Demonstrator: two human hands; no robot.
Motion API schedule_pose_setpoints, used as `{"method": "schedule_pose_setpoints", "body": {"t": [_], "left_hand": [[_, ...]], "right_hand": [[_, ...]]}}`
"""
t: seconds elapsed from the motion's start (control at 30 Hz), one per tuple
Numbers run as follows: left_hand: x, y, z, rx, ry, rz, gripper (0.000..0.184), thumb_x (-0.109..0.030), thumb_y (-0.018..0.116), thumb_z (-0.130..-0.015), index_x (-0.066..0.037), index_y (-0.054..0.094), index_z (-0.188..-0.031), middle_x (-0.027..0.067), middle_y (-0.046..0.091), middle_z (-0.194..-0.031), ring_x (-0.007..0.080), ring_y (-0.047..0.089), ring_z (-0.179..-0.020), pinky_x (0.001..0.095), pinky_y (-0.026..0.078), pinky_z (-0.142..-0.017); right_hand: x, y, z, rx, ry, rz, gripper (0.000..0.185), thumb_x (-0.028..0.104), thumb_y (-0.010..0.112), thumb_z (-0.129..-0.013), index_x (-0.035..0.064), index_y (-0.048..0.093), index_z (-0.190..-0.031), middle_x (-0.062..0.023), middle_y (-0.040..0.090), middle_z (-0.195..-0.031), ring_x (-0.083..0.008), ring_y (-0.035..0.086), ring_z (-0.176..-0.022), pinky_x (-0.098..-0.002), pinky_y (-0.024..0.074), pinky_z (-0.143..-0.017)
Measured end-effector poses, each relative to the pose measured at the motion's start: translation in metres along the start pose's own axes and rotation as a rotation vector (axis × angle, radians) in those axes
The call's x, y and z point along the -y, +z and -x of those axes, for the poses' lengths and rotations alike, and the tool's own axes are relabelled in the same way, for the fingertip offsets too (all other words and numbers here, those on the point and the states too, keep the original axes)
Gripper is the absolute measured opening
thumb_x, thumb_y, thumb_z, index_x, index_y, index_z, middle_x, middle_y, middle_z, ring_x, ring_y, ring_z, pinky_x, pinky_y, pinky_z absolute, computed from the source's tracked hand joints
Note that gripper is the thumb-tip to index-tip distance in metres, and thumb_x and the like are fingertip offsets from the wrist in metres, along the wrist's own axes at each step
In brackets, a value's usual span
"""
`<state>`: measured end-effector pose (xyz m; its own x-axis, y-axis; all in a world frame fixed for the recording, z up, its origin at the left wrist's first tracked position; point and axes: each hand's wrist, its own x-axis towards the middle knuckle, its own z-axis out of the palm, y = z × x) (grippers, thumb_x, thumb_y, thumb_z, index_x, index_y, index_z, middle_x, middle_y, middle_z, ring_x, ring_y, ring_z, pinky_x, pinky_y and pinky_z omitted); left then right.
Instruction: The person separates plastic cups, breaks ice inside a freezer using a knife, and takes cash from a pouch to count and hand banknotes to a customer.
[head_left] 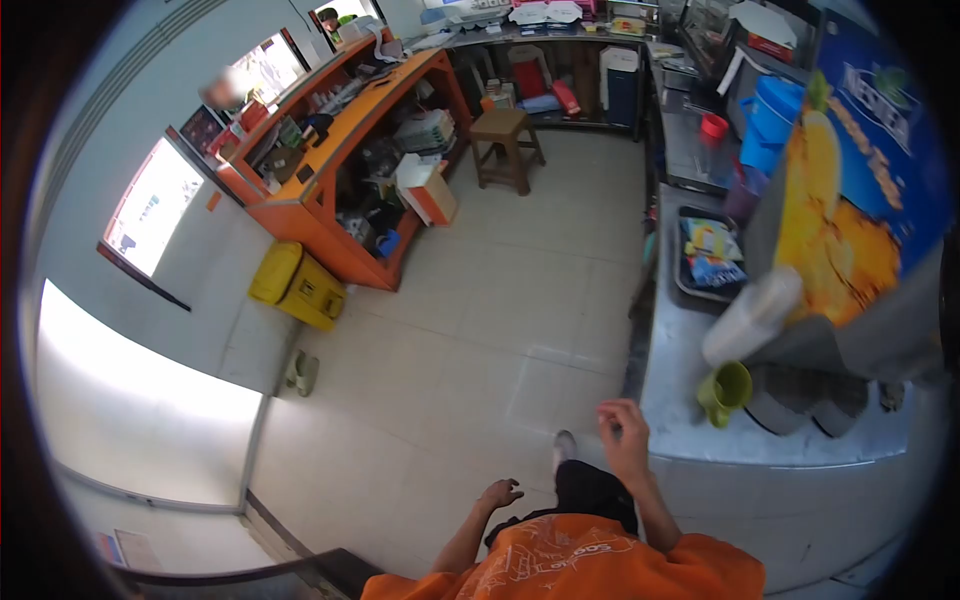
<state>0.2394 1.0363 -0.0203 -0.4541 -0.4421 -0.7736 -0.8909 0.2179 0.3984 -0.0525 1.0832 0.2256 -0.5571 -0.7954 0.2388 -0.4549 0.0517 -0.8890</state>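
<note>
My left hand (pixel 499 493) hangs low over the floor with its fingers loosely apart and nothing in it. My right hand (pixel 625 437) is raised at the left edge of the metal counter (pixel 672 415), fingers curled towards the thumb as in a pinch. A small pinkish spot shows at the fingertips, too small to name. On the counter to its right stands a green mug (pixel 724 392), with a stack of white cups (pixel 752 318) leaning behind it. A black tray (pixel 684 272) farther back holds colourful packets (pixel 712 250).
A juice dispenser with a fruit print (pixel 850 190) stands at the right, a blue bucket (pixel 768 125) behind it. Ahead are a brown stool (pixel 502 128) and an orange shelf counter (pixel 330 155). A yellow bin (pixel 300 283) and shoes (pixel 300 373) stand along the left wall.
</note>
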Motion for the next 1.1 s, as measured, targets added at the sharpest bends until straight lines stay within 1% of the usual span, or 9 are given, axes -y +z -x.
{"method": "schedule_pose_setpoints", "body": {"t": [0.3, 0.4, 0.43, 0.5, 0.7, 0.8, 0.93, 0.97, 1.1], "left_hand": [[0.085, -0.118, -0.028, -0.726, -0.208, 0.657, 0.033, -0.029, 0.055, -0.084, -0.002, 0.06, -0.104, 0.0147, 0.065, -0.088, 0.0214, 0.063, -0.078, 0.0333, 0.049, -0.072], [0.097, -0.117, -0.021, -0.268, -0.467, 0.914, 0.025, -0.026, 0.053, -0.083, -0.005, 0.062, -0.094, 0.007, 0.063, -0.085, 0.0179, 0.059, -0.067, 0.0335, 0.048, -0.064], [0.121, -0.099, -0.043, -0.376, 0.258, 0.445, 0.028, -0.029, 0.057, -0.08, -0.008, 0.062, -0.098, 0.0074, 0.062, -0.094, 0.017, 0.06, -0.07, 0.0346, 0.049, -0.063], [0.142, -0.121, -0.038, -0.114, -0.43, 0.844, 0.03, -0.03, 0.057, -0.08, -0.008, 0.062, -0.1, 0.0075, 0.061, -0.096, 0.0173, 0.06, -0.072, 0.0356, 0.049, -0.063], [0.137, -0.275, -0.18, -0.014, -0.659, 0.925, 0.034, -0.032, 0.058, -0.08, -0.009, 0.06, -0.104, 0.0077, 0.06, -0.101, 0.0181, 0.061, -0.077, 0.0387, 0.049, -0.065], [0.116, -0.409, -0.287, -0.071, -0.287, 0.883, 0.041, -0.039, 0.057, -0.082, -0.009, 0.058, -0.11, 0.0066, 0.06, -0.101, 0.019, 0.061, -0.082, 0.0427, 0.049, -0.065], [0.002, -0.603, -0.463, -0.186, -0.066, 0.066, 0.039, -0.028, 0.054, -0.078, -0.008, 0.059, -0.111, 0.0088, 0.065, -0.09, 0.0204, 0.062, -0.078, 0.039, 0.05, -0.066], [-0.037, -0.642, -0.496, -0.286, 0.079, 0.074, 0.039, -0.039, 0.047, -0.084, -0.007, 0.062, -0.1, 0.0155, 0.062, -0.1, 0.0312, 0.056, -0.099, 0.0394, 0.044, -0.086], [-0.22, -0.758, -0.588, -0.453, 0.196, 0.31, 0.032, -0.03, 0.055, -0.083, -0.007, 0.06, -0.105, 0.0133, 0.064, -0.098, 0.0291, 0.06, -0.092, 0.0378, 0.047, -0.08]], "right_hand": [[0.026, 0.097, -0.259, 0.064, -0.231, -0.139, 0.011, 0.0, 0.058, -0.077, 0.0033, 0.06, -0.088, -0.0089, 0.058, -0.09, -0.0228, 0.06, -0.079, -0.0308, 0.048, -0.07], [0.031, 0.136, -0.327, 0.168, -0.34, -0.143, 0.01, 0.003, 0.059, -0.078, 0.0045, 0.059, -0.088, -0.0075, 0.059, -0.089, -0.0223, 0.06, -0.079, -0.0317, 0.0488, -0.069], [0.028, 0.148, -0.35, 0.199, -0.368, -0.126, 0.011, 0.003, 0.059, -0.077, 0.0045, 0.06, -0.088, -0.0075, 0.059, -0.089, -0.022, 0.06, -0.08, -0.0313, 0.0491, -0.069], [0.024, 0.174, -0.395, 0.259, -0.42, -0.087, 0.012, 0.003, 0.061, -0.077, 0.0045, 0.061, -0.089, -0.0077, 0.059, -0.089, -0.0215, 0.06, -0.081, -0.0305, 0.0496, -0.07], [-0.009, 0.205, -0.541, 0.325, -0.367, 0.052, 0.01, 0.006, 0.059, -0.079, 0.0046, 0.06, -0.089, -0.0076, 0.059, -0.091, -0.0229, 0.059, -0.084, -0.0319, 0.0486, -0.073], [-0.038, 0.183, -0.619, 0.155, -0.33, 0.082, 0.008, 0.008, 0.058, -0.08, 0.0061, 0.059, -0.088, -0.0072, 0.057, -0.088, -0.0244, 0.058, -0.084, -0.0352, 0.0478, -0.073], [-0.099, 0.144, -0.714, -0.004, -0.144, 0.13, 0.01, 0.005, 0.058, -0.079, 0.0044, 0.06, -0.088, -0.0093, 0.058, -0.086, -0.0242, 0.059, -0.082, -0.0342, 0.0475, -0.072], [-0.117, 0.134, -0.739, -0.024, -0.079, 0.101, 0.01, 0.005, 0.058, -0.079, 0.0041, 0.061, -0.088, -0.0097, 0.059, -0.086, -0.0237, 0.059, -0.081, -0.0339, 0.0474, -0.071], [-0.173, 0.097, -0.834, -0.088, 0.055, 0.032, 0.012, 0.002, 0.057, -0.078, 0.0036, 0.062, -0.088, -0.0107, 0.06, -0.085, -0.0226, 0.06, -0.079, -0.0332, 0.0472, -0.07]]}}
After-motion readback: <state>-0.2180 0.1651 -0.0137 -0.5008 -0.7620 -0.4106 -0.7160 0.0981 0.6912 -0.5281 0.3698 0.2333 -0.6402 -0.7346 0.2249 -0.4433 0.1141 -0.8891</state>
